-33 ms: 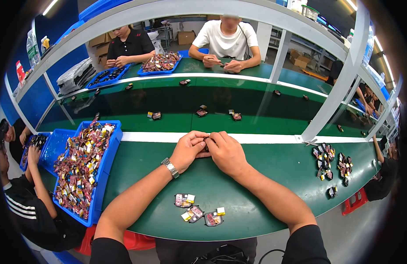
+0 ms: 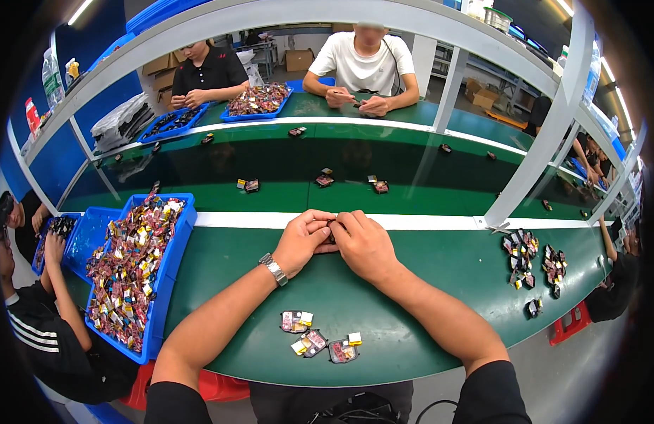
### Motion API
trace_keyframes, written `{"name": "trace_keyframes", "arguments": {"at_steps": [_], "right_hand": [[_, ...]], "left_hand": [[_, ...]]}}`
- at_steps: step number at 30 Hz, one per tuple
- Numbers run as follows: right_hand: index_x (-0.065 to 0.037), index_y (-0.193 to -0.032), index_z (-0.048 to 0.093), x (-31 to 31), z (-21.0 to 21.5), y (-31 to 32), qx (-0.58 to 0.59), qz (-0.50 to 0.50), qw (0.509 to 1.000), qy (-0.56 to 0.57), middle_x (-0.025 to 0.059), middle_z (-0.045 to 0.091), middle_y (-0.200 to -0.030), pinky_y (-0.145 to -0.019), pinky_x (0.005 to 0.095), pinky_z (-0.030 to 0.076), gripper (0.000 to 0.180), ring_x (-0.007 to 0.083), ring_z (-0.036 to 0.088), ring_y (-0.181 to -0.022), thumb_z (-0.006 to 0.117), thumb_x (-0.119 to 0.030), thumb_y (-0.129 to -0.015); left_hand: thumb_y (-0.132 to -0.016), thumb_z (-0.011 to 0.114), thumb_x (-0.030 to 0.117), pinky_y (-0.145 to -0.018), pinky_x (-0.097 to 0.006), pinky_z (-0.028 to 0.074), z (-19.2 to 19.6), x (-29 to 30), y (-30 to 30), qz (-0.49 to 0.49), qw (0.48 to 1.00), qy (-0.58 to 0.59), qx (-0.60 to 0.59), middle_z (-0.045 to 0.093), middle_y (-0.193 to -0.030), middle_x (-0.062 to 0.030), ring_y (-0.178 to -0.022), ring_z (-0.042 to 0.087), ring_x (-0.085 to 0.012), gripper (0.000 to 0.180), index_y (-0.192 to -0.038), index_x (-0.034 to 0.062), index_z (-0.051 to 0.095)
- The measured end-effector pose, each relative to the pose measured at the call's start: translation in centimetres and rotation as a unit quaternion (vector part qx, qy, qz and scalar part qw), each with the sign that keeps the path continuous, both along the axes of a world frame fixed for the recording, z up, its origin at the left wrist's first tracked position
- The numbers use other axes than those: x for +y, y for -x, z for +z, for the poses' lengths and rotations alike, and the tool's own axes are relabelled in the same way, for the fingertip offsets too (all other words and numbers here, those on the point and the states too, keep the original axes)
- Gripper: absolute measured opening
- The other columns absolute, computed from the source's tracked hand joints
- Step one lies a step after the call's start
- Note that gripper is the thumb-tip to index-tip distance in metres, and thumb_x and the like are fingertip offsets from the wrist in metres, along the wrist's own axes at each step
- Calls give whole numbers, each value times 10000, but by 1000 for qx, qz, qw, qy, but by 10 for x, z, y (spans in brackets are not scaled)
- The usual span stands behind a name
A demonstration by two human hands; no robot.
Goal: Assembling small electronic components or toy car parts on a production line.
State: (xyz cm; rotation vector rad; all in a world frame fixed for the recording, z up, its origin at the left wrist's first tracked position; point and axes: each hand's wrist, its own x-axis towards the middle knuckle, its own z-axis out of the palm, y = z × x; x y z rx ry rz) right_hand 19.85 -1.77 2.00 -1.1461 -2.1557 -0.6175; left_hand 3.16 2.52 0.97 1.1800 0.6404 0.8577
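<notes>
My left hand (image 2: 303, 242) and my right hand (image 2: 364, 245) meet at the far edge of the green bench. Their fingers are closed around a small dark part (image 2: 332, 239), mostly hidden between the fingertips. What shows of it is black with a reddish tint; its exact kind cannot be made out. Between my forearms, nearer to me, lie three small black-framed electronic units: one unit (image 2: 293, 322) with a white and yellow block, a second unit (image 2: 313, 344) below it, and a third unit (image 2: 343, 351) to the right.
At left stands a blue bin (image 2: 173, 272) heaped with similar units. Two clusters of units (image 2: 521, 258) lie at the right. Beyond a white rail (image 2: 426, 222), several units rest on a green strip (image 2: 270, 201). A white post (image 2: 542, 127) rises at right. People sit across and at both sides.
</notes>
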Motion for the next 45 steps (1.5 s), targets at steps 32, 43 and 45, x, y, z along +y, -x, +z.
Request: {"name": "trace_keyframes", "arguments": {"at_steps": [32, 43, 45], "right_hand": [[-19, -851, 614, -2, 2, -8, 73, 44, 996, -7, 67, 568, -953, -688, 322, 541, 185, 227, 564, -845, 670, -103, -696], [-35, -844, 606, -2, 2, -7, 71, 52, 996, -9, 68, 563, -950, -716, 336, 531, 163, 225, 565, -855, 666, -85, -702], [-41, -908, 604, -2, 2, -5, 122, 49, 991, 15, 68, 568, -969, -718, 340, 534, 196, 226, 571, -872, 672, -81, -728]], "left_hand": [[-967, 469, -38, -900, -359, 592, 1, 2, 3, -39, 999, -7, -34, 609, -1210, -136, -1056, 650, -207, 277, -1241, -18, 501], [-962, 525, 10, -903, -400, 583, -2, 4, 3, -30, 999, -7, -33, 622, -1195, -142, -1052, 655, -220, 288, -1246, -15, 492], [-971, 479, -21, -889, -353, 594, 0, 4, 4, -33, 999, 6, -31, 622, -1167, -115, -1043, 648, -192, 267, -1238, -11, 494]]}}
